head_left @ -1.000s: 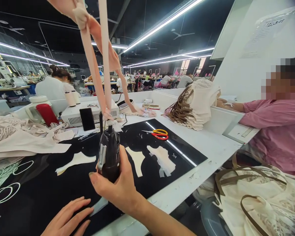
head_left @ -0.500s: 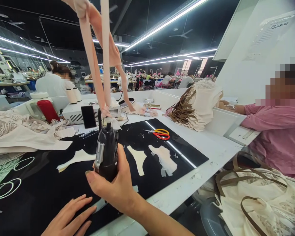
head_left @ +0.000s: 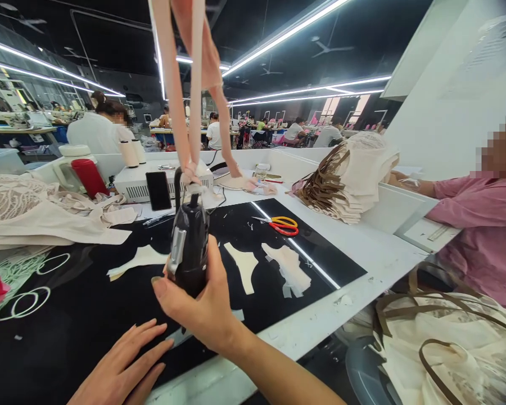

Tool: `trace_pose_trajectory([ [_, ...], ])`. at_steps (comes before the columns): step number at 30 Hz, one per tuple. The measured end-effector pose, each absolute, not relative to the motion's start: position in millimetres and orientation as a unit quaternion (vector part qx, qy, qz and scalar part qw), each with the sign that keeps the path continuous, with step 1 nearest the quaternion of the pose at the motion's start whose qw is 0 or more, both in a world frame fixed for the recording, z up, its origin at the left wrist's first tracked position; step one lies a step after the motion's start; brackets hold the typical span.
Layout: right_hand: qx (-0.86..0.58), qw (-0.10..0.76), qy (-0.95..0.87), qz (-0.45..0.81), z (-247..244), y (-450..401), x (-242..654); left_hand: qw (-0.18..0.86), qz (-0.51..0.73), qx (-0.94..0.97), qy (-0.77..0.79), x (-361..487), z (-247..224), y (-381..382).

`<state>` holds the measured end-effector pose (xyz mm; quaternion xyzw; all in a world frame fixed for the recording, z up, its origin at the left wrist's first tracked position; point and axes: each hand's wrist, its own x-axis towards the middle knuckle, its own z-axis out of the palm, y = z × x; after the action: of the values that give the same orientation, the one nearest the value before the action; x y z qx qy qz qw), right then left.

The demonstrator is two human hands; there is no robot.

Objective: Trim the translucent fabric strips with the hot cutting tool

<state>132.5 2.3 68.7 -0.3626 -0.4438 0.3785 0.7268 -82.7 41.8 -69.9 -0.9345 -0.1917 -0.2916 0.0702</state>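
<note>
Black handheld tool (head_left: pixel 189 247) gripped upright by right hand (head_left: pixel 202 312), left hand (head_left: pixel 124 368) flat, fingers spread, near black mat (head_left: pixel 67 332) edge.

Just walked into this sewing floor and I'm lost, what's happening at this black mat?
The right hand grips a black handheld tool upright, its tip at the lower ends of pink straps hanging from above. The left hand lies flat on the black mat. Cut fabric pieces and scissors lie on the mat. A person in a pink shirt sits to the right, next to stacked bags.
</note>
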Motion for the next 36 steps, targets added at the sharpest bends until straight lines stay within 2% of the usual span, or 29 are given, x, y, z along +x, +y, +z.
trace_pose_trajectory([
  [5, -0.392, 0.734, -0.457, 0.314, 56.8, 0.4, 135.7, -0.06, -0.248, -0.929, -0.269, -66.2, -36.2, 14.7],
  [10, -0.359, 0.754, -0.458, 0.305, 45.3, 5.6, 140.4, -0.16, -0.247, -0.896, -0.333, -53.8, -24.0, 10.1],
  [30, -0.346, 0.759, -0.445, 0.327, 41.1, 0.8, 134.7, -0.175, -0.246, -0.884, -0.356, -37.5, -21.4, 5.6],
  [36, -0.325, 0.768, -0.447, 0.322, 39.2, 1.8, 135.1, -0.098, -0.243, -0.914, -0.311, -44.9, -21.5, 0.3],
])
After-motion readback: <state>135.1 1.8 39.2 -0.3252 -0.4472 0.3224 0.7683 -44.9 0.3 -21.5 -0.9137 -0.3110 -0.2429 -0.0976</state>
